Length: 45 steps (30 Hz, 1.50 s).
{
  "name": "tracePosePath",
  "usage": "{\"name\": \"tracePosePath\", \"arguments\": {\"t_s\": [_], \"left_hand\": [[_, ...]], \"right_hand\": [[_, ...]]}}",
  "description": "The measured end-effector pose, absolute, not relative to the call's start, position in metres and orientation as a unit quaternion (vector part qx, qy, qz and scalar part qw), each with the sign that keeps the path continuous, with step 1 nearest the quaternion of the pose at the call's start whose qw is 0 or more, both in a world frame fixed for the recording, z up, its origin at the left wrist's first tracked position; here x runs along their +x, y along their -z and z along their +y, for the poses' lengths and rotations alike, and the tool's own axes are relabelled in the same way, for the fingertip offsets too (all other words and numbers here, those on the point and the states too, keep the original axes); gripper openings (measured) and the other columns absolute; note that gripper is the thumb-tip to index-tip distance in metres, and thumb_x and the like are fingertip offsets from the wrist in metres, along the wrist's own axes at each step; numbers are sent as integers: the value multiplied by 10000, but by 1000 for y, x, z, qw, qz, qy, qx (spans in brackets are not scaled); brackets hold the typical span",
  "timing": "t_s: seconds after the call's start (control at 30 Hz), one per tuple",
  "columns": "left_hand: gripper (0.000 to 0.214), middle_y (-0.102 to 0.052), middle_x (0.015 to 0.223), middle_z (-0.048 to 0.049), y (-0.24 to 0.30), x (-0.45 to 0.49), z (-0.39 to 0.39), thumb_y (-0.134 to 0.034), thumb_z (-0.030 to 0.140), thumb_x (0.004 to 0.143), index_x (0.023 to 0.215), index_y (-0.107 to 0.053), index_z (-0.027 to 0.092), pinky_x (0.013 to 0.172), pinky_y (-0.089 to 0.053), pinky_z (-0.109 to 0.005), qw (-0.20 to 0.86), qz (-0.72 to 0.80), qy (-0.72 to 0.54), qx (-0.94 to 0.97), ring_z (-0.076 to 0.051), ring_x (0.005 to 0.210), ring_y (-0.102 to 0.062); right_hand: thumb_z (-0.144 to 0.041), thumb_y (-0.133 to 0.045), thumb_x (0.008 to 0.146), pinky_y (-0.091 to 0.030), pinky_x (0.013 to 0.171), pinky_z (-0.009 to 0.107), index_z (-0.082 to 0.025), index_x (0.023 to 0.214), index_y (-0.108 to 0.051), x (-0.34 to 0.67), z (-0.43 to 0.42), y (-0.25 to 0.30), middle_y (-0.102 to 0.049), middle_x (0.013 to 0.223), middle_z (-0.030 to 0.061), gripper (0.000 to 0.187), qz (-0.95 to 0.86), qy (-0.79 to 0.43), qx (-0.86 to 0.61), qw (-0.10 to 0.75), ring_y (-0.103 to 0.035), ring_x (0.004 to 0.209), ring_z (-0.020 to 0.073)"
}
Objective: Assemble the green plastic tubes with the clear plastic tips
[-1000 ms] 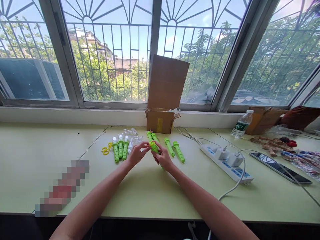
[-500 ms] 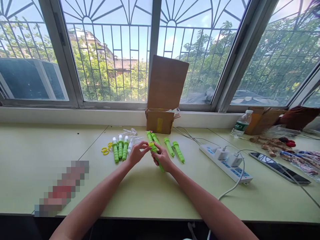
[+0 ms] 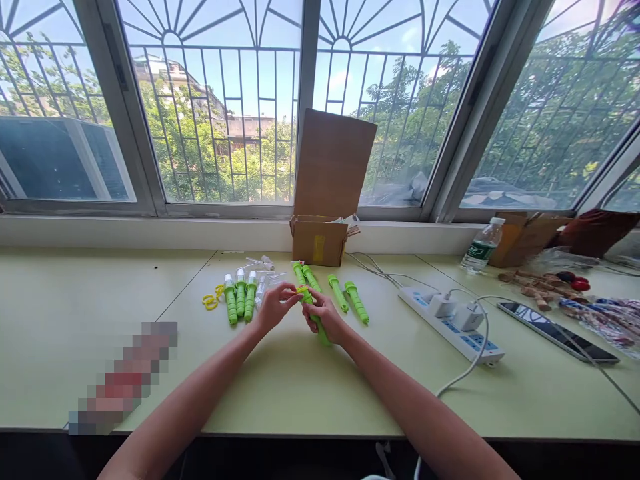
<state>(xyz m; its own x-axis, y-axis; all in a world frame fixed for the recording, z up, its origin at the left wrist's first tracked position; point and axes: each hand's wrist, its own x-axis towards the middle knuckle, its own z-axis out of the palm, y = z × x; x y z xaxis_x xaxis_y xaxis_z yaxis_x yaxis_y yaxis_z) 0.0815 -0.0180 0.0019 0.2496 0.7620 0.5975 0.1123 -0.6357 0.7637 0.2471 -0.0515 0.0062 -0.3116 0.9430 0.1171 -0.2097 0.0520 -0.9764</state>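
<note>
My right hand [image 3: 324, 316] is wrapped round a green plastic tube [image 3: 320, 331] and holds it slanted above the table. My left hand [image 3: 274, 305] pinches a small yellow ring [image 3: 302, 289] against the tube's top end. To the left lie three green tubes with clear caps [image 3: 241, 300] in a row, with loose yellow rings [image 3: 211, 299] beside them. Several more green tubes [image 3: 350, 297] lie just behind and to the right of my hands.
An open cardboard box [image 3: 320, 237] stands by the window sill. A white power strip [image 3: 453, 323] with chargers and cables lies to the right, then a phone [image 3: 555, 331], a water bottle [image 3: 481, 247], another box [image 3: 525, 233] and wooden pieces [image 3: 537, 288]. The table is pale green [image 3: 75, 300].
The tube has tipped a little lower in my right hand, and my left fingers have shifted the yellow ring at its top end. Everything else stayed put.
</note>
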Motion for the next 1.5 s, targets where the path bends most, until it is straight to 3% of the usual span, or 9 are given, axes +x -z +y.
{"name": "tracePosePath", "arguments": {"t_s": [0.63,0.97,1.23,1.4,1.5], "left_hand": [[397,-741,852,-83,6,84,-24,-691,501,742,890,-550,160,731,-585,-340,454,299,-521,658,-185,763,-705],[380,-729,792,-52,4,88,-29,-754,414,699,896,-546,164,724,-570,-324,475,284,-536,638,-169,739,-693],[357,-708,777,-36,6,86,-25,-759,400,692,867,-549,169,688,-553,-295,414,317,-558,646,-162,725,-685],[367,-702,799,-41,8,84,-24,-751,429,691,876,-565,173,662,-547,-289,372,345,-581,637,-169,726,-687],[376,-699,812,-42,7,83,-25,-741,451,696,891,-576,176,662,-548,-289,354,354,-587,636,-173,742,-689]], "right_hand": [[-348,-724,686,-185,358,175,-231,1031,-524,256,-46,-2,-507,603,-64,416,-496,-694,-308,421,-330,370,45],[-356,-709,705,-246,337,163,-224,1045,-508,257,-44,1,-543,624,-62,416,-515,-678,-313,420,-399,366,48],[-389,-779,622,-441,377,226,-202,1023,-518,253,-34,8,-572,750,-40,514,-575,-564,-361,470,-548,463,102],[-491,-639,773,-454,445,258,-196,1147,-570,247,-39,8,-640,778,19,481,-677,-346,-456,462,-552,455,122],[-500,-587,818,-492,607,299,-183,1141,-616,242,-44,8,-696,894,90,453,-702,-231,-481,472,-650,698,214]]}}
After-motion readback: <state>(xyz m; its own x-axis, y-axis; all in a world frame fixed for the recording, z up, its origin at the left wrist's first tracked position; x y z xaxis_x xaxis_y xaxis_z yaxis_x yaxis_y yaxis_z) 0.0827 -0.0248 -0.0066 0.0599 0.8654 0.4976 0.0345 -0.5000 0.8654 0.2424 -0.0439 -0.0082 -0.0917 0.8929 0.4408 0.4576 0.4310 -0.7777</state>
